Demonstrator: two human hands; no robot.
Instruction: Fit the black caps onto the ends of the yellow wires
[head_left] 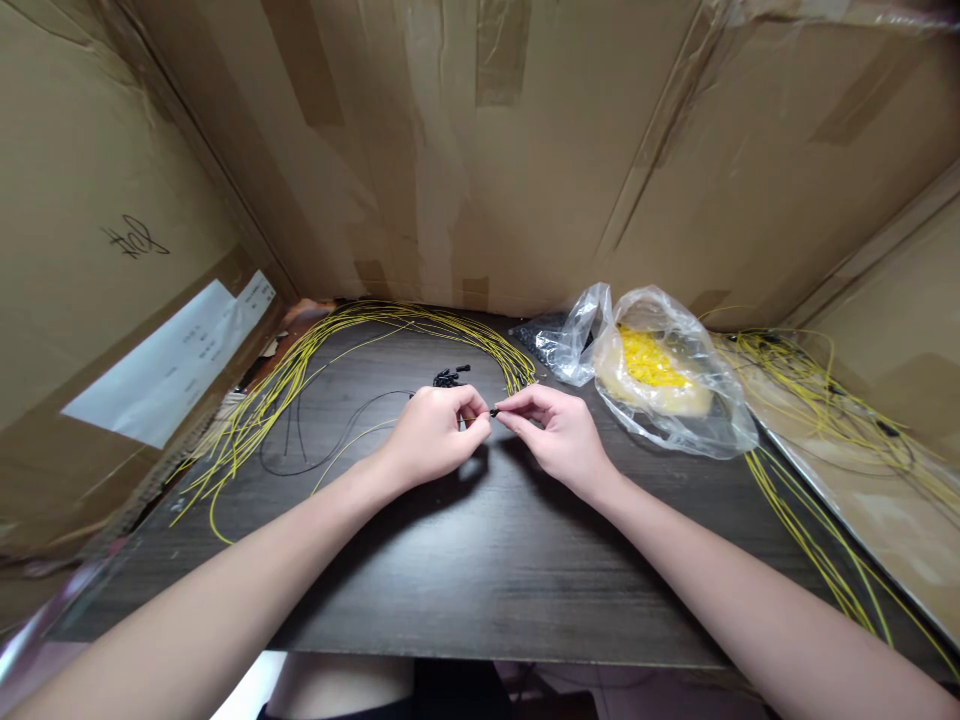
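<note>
Both my hands meet above the middle of the dark table. My left hand (435, 432) is closed in a pinch on a thin yellow wire (346, 452), whose tail runs out to the left beside a dark wire (319, 468). A small black connector-like piece (493, 412) sits between the two sets of fingertips. My right hand (559, 435) pinches this piece from the right; its exact shape is too small to tell. Just behind my left hand lies a little pile of similar black pieces (446, 379), partly hidden by the fingers.
A curved bundle of yellow wires (390, 312) arcs across the table (465, 590). At the back right stand a clear bag of yellow pieces (651, 360) and a bag of black pieces (559, 345). More wires (825, 380) lie at right. Cardboard walls (450, 150) enclose the table.
</note>
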